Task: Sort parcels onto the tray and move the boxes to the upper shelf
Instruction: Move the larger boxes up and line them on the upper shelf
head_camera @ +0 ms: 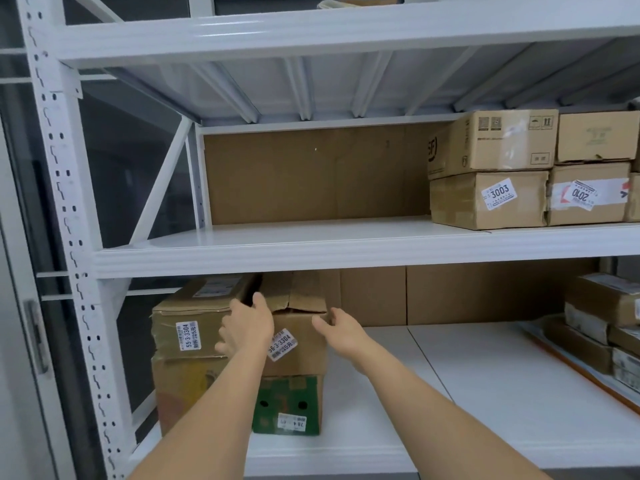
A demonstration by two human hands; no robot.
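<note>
Setting: white metal rack; the lower shelf (398,393) carries the work.
Left grip: left hand (247,327), fingers spread flat against the left side of the top box (298,337).
Right grip: right hand (341,329), fingers loosely spread, just beside the box's right edge, not clearly touching.
Relation: box lies between both hands, left nearer; upper shelf (311,237) directly above.
Count: four boxes stacked here; four already above at right (491,199).
Tray: orange-edged tray (588,372) of parcels, far right.

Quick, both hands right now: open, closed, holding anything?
Left hand: open, fingers spread against the left edge of the brown box on the lower shelf.
Right hand: open, at that box's right edge, no grip yet.
</note>
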